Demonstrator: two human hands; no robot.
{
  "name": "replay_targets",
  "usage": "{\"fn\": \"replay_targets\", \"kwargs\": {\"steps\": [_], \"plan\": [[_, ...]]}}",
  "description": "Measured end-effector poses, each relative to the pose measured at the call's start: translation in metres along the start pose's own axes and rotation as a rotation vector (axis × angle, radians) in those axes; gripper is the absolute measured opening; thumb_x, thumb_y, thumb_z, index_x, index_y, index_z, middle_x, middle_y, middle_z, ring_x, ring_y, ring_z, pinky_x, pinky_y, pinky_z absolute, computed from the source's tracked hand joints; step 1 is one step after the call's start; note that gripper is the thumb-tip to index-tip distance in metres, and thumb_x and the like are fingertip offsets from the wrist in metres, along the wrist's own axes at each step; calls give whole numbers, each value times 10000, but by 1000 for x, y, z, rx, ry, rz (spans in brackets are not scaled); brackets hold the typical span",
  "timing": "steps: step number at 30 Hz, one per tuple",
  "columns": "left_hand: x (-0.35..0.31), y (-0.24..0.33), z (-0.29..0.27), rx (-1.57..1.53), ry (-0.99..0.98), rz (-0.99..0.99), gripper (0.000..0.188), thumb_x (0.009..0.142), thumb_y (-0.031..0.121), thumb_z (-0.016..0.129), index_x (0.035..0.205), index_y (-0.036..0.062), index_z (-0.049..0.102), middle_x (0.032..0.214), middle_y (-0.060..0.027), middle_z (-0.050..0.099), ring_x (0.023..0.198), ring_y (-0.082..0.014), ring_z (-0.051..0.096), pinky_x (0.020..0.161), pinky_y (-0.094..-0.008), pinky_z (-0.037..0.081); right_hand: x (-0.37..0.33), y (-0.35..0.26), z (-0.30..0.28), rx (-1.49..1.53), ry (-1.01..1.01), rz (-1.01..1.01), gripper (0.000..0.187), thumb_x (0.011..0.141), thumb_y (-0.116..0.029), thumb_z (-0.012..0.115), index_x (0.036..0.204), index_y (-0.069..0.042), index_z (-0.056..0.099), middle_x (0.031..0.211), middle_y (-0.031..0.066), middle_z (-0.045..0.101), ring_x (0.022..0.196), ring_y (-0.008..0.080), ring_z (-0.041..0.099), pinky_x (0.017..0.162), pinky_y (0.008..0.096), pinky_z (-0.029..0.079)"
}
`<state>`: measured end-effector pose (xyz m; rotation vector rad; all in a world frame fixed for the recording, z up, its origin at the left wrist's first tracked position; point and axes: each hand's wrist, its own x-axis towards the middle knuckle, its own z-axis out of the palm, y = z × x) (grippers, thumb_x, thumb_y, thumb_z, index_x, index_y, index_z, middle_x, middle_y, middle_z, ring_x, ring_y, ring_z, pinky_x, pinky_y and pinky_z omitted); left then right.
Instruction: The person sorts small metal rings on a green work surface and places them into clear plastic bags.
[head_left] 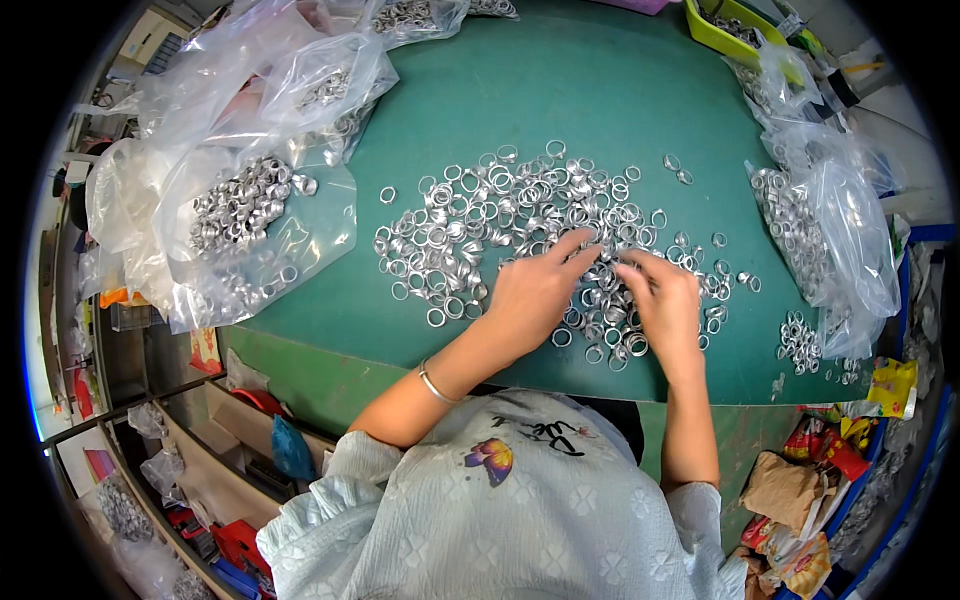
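A loose heap of silver metal rings (520, 190) spreads over the middle of the green table (470, 90). Above its near right part my two hands almost meet at the fingertips. My left hand (532, 297), with a bracelet (432, 382) on its forearm, has thumb and forefinger drawn together. From the other side my right hand (665, 305) pinches with thumb and forefinger. Whatever sits at the fingertips is too small to make out among the rings behind it. More rings (612, 325) lie beneath and between the hands.
Clear plastic bags (320, 215) of rings crowd the left side. Another bag (845, 260) lies along the right edge, near a small separate ring pile (798, 342). A yellow-green bin (712, 38) stands at the far right. Shelves (190, 440) and snack packets (835, 450) flank me below table height.
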<state>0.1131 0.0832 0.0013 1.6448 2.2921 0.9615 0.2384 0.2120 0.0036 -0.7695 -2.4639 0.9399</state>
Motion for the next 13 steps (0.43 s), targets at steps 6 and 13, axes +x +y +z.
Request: {"fn": "replay_targets", "kwargs": {"steps": [6,13], "plan": [[8,-8,4,52,-103,-17,279,727,0,559,996,65,587,1070,-34,586,671,-298,611,554,-372,496,19,-23,8,-355,-133,-52,172,744,-126,646,849,-32,547,718,137,611,649,344,607,543,409,471],[-10,-14,-6,12,-134,-85,239,755,32,574,990,73,595,1068,-24,589,675,-296,612,564,-372,501,14,-25,15,-492,-131,76,217,736,-162,655,874,-58,525,757,130,631,600,318,623,504,394,479]]}}
